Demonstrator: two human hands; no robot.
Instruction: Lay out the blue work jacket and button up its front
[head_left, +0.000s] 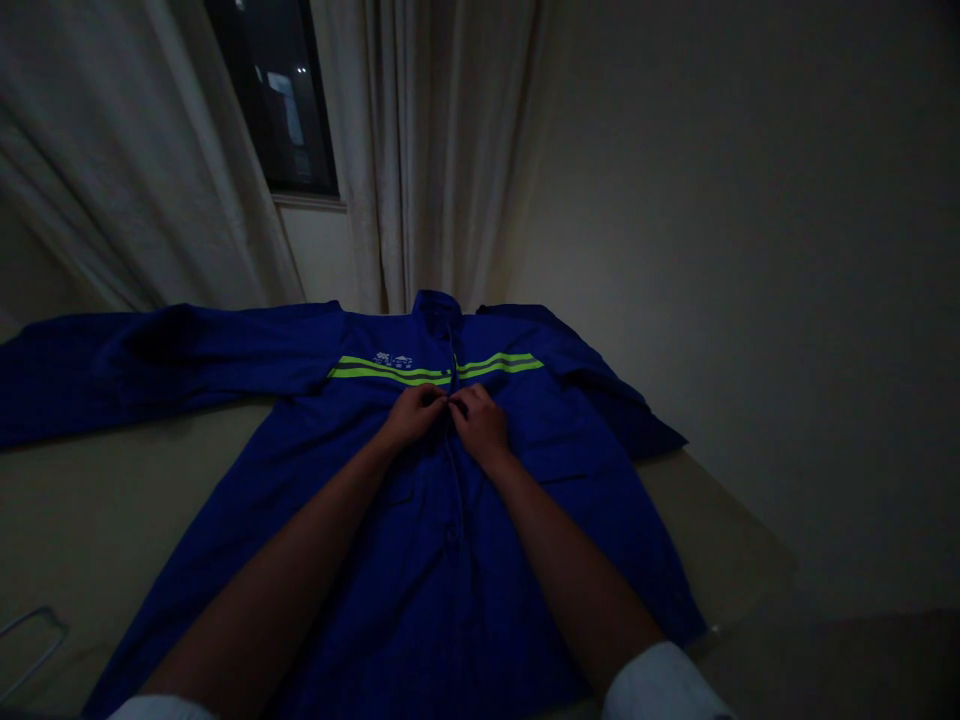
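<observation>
so there's a person at a tan table (97,520) with a blue work jacket (330,450) laid out flat on it, collar (435,305) pointing away from them and the front facing up. it has 2 lime-yellow reflective stripes (390,369) across the chest, with some small printing above them that's too dark to read. the jacket's sleeve on the far left (172,360) is stretched out sideways, and the other one (600,385) is folded back along the jacket's side.

both bare forearms reach in over the jacket, and the left hand (411,416) and right hand (480,425) meet at the centre front, just below the stripes. the fingertips (442,398) of both hands are bunched close together, pinching the front placket (452,480), but it's too dim to tell if there's a button in there.

white shirt cuffs (660,685) show at the bottom of the view. a bent wire (52,612) sits on the table by the jacket's lower left, and behind it all there's a pale curtain (405,150) beside a dark window (277,90).
</observation>
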